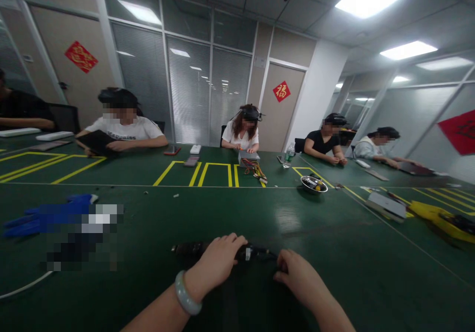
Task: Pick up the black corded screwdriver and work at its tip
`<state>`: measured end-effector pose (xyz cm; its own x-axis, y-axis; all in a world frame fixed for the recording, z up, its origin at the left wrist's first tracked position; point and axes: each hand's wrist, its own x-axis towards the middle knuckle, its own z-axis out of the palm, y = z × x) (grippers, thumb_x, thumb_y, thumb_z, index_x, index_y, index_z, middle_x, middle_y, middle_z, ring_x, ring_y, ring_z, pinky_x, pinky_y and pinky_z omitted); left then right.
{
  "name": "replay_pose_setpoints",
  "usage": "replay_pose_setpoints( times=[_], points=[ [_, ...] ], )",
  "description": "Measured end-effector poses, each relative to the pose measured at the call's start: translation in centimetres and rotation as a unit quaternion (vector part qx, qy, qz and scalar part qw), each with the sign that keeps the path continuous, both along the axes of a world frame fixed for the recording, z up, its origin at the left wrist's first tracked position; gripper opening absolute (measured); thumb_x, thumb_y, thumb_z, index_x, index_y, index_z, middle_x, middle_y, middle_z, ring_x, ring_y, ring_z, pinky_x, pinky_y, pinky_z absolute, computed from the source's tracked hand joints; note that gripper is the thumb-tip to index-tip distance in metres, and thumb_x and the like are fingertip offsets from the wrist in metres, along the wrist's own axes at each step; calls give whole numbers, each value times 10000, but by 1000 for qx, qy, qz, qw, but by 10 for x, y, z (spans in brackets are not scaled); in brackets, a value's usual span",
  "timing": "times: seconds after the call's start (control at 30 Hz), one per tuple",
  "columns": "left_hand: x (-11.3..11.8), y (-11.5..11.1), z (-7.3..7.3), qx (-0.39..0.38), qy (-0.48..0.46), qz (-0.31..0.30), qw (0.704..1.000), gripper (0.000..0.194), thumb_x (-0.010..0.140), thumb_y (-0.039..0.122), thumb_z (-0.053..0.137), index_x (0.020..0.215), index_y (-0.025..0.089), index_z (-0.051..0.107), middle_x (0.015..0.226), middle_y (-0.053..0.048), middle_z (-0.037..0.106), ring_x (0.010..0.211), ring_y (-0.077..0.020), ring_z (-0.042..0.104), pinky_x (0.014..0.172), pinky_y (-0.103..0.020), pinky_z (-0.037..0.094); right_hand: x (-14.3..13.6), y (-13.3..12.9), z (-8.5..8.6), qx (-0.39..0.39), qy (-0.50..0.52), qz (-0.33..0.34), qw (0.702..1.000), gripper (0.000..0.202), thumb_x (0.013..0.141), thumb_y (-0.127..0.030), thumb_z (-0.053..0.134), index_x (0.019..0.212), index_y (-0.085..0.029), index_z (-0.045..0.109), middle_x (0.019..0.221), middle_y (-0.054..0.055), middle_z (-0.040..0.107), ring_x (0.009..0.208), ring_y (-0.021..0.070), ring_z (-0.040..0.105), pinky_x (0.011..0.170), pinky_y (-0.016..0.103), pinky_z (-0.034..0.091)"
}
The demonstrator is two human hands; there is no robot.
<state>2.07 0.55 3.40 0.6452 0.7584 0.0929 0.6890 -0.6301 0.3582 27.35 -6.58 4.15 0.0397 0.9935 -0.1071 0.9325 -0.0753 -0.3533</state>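
Note:
A black corded electric screwdriver [189, 249] lies crosswise on the green table just in front of me. Its silver tip points left, and a small white label shows on its body. My left hand [219, 260], with a pale bangle at the wrist, is closed over the middle of the tool from above and hides part of it. At the right end, the thumb and fingers of my right hand [297, 271] are closed on the black cord [272, 254]. The cord beyond my right fingers is hidden.
Blue gloves [55, 215] lie at left beside a blurred-out object with a white cable [27, 288]. A metal bowl [314, 184] of small parts, a water bottle [288, 156], a silver laptop-like slab [386, 206] and a yellow bag [441, 220] sit farther off. Several people work opposite.

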Motion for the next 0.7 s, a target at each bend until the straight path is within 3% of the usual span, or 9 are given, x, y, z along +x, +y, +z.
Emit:
replay_pose_setpoints(
  times=[0.33, 0.47, 0.57, 0.7],
  points=[
    [-15, -1, 19, -36, 14, -10, 999, 526, 757, 83, 583, 1220, 320, 501, 1205, -21, 571, 1069, -243, 567, 919, -398, 415, -27, -11, 12, -61, -128, -44, 989, 177, 726, -124, 641, 893, -179, 654, 921, 95, 706, 887, 259, 652, 689, 315, 400],
    [-7, -8, 21, -32, -25, -57, 998, 568, 748, 184, 652, 1274, 293, 470, 1239, -35, 555, 1135, -250, 525, 982, -395, 397, -27, -8, 9, -77, -100, -34, 991, 159, 721, -81, 613, 797, -203, 680, 874, 78, 715, 868, 261, 655, 682, 321, 404],
    [7, -14, 15, -25, -44, -68, 996, 484, 765, 265, 685, 1215, 274, 509, 1205, -30, 567, 1108, -242, 530, 978, -390, 403, -25, -1, 3, -4, -49, -18, 999, 143, 769, -105, 583, 786, -218, 668, 871, 50, 700, 864, 237, 638, 739, 331, 410],
    [21, -16, 4, 28, -44, -22, 998, 281, 840, 232, 624, 1113, 247, 557, 1142, -34, 581, 1066, -234, 537, 945, -398, 410, -23, 13, -6, 155, 19, -46, 987, 138, 872, -171, 505, 884, -219, 634, 944, 39, 666, 908, 202, 606, 821, 323, 402]
  ],
)
